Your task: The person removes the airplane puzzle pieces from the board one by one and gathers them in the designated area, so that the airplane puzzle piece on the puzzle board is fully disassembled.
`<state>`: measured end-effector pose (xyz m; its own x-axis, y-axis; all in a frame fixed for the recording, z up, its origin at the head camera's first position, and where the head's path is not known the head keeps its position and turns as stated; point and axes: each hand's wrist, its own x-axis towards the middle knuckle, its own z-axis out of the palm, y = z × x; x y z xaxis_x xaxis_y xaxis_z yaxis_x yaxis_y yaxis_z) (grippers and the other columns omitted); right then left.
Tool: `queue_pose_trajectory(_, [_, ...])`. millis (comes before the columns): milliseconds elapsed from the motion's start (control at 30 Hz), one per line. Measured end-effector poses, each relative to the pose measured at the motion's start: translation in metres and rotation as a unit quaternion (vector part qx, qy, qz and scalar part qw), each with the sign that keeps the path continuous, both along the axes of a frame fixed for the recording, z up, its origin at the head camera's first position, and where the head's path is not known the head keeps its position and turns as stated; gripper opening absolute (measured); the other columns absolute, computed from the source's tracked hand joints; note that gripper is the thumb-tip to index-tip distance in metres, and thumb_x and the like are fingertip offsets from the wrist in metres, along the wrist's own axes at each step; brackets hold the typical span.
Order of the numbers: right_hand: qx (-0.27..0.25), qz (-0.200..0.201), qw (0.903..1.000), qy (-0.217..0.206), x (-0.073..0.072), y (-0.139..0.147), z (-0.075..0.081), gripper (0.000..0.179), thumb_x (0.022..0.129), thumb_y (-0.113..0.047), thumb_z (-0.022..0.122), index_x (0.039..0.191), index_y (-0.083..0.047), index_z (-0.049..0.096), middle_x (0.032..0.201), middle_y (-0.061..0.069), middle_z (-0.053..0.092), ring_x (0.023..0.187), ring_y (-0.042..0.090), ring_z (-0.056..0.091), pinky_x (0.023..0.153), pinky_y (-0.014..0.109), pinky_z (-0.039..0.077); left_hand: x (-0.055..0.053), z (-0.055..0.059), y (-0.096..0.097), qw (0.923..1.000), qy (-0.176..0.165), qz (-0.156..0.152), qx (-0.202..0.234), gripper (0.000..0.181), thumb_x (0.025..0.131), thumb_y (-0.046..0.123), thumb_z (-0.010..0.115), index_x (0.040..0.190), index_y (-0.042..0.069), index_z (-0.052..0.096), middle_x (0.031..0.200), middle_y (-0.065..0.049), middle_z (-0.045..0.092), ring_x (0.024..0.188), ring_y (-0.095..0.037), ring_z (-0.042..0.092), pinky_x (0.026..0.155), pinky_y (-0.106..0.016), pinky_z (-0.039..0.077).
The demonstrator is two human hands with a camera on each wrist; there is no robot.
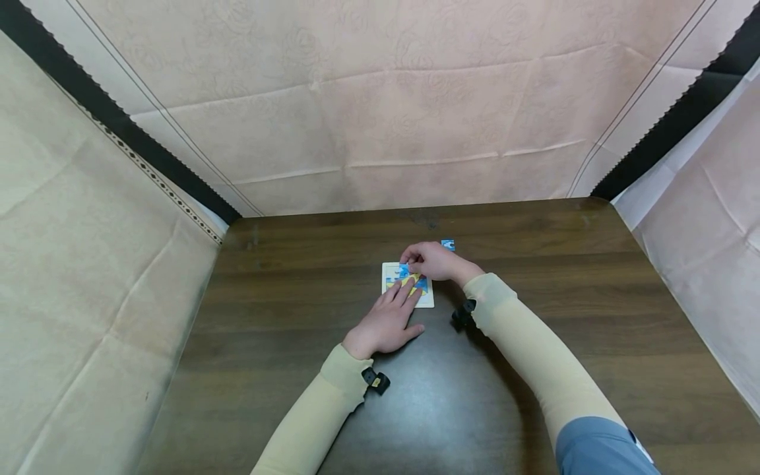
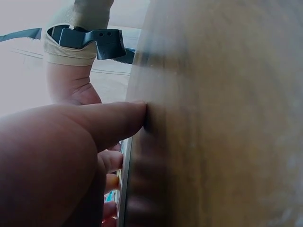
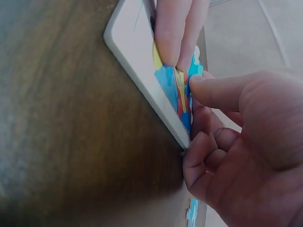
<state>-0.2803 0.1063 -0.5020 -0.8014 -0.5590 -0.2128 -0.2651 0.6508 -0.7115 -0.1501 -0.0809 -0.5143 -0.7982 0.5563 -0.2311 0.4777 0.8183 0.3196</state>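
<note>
A small white-framed jigsaw puzzle [image 1: 429, 301] with a blue, yellow and red picture lies flat on the table. My left hand [image 1: 388, 323] rests its outstretched fingers on the puzzle's lower left part; in the left wrist view the thumb [image 2: 120, 118] touches the tabletop. Over the puzzle's upper right edge, my right hand [image 1: 436, 260] pinches a light-blue puzzle piece [image 3: 195, 69] between thumb and fingers, at the top of the picture. The fingers hide part of that piece and of the picture.
A loose blue-and-white puzzle piece [image 1: 448, 245] lies on the brown wooden table [image 1: 285, 284], just beyond my right hand. Pale cloth [image 1: 415, 132] hangs behind the table's far edge and along both sides.
</note>
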Motion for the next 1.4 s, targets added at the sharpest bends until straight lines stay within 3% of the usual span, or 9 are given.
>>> queue_pose_trajectory(267, [-0.027, 0.002, 0.9996, -0.011, -0.002, 0.004, -0.003, 0.016, 0.109, -0.015, 0.063, 0.121, -0.015, 0.074, 0.109, 0.002, 0.072, 0.097, 0.023, 0.064, 0.091, 0.043, 0.053, -0.004, -0.007, 0.002, 0.9997, -0.023, 0.006, 0.006, 0.083, 0.110, 0.053, 0.054, 0.173, 0.015, 0.017, 0.181, 0.001, -0.001, 0.165, -0.030, -0.004, 0.130, -0.054, 0.013])
queue_pose_trajectory(567, [-0.030, -0.008, 0.9992, -0.026, -0.001, 0.005, -0.003, 0.017, 0.109, -0.016, 0.064, 0.122, -0.013, 0.074, 0.112, 0.004, 0.073, 0.092, 0.023, 0.066, 0.089, 0.043, 0.055, -0.004, -0.007, 0.005, 0.9995, -0.030, 0.009, 0.005, 0.084, 0.109, 0.052, 0.056, 0.173, 0.012, 0.018, 0.181, -0.002, 0.000, 0.165, -0.032, -0.006, 0.131, -0.053, 0.009])
queue_pose_trajectory(767, [-0.036, -0.009, 0.9986, -0.036, -0.002, 0.006, -0.002, 0.016, 0.109, -0.016, 0.065, 0.121, -0.010, 0.074, 0.110, 0.005, 0.073, 0.087, 0.023, 0.067, 0.085, 0.040, 0.058, -0.001, -0.001, 0.013, 0.9996, -0.026, 0.009, -0.011, 0.090, 0.108, 0.055, 0.055, 0.172, 0.007, 0.014, 0.180, -0.008, -0.004, 0.164, -0.033, -0.009, 0.131, -0.053, 0.006])
queue_pose_trajectory(1100, [-0.052, -0.011, 0.9975, -0.046, -0.004, 0.009, -0.004, 0.013, 0.108, -0.017, 0.066, 0.118, -0.011, 0.073, 0.108, 0.005, 0.071, 0.092, 0.025, 0.064, 0.085, 0.040, 0.054, -0.001, 0.006, 0.012, 0.9997, -0.005, -0.005, -0.021, 0.086, 0.109, 0.053, 0.056, 0.171, 0.005, 0.021, 0.180, -0.012, 0.007, 0.165, -0.031, 0.004, 0.132, -0.045, 0.010])
queue_pose_trajectory(1400, [-0.050, -0.020, 0.9977, -0.042, -0.002, 0.009, -0.002, 0.014, 0.107, -0.018, 0.068, 0.118, -0.011, 0.074, 0.110, 0.006, 0.071, 0.101, 0.027, 0.061, 0.090, 0.043, 0.050, 0.000, 0.010, 0.012, 0.9999, 0.000, 0.007, -0.016, 0.084, 0.108, 0.052, 0.058, 0.170, 0.006, 0.024, 0.180, -0.010, 0.011, 0.165, -0.030, 0.009, 0.131, -0.044, 0.013])
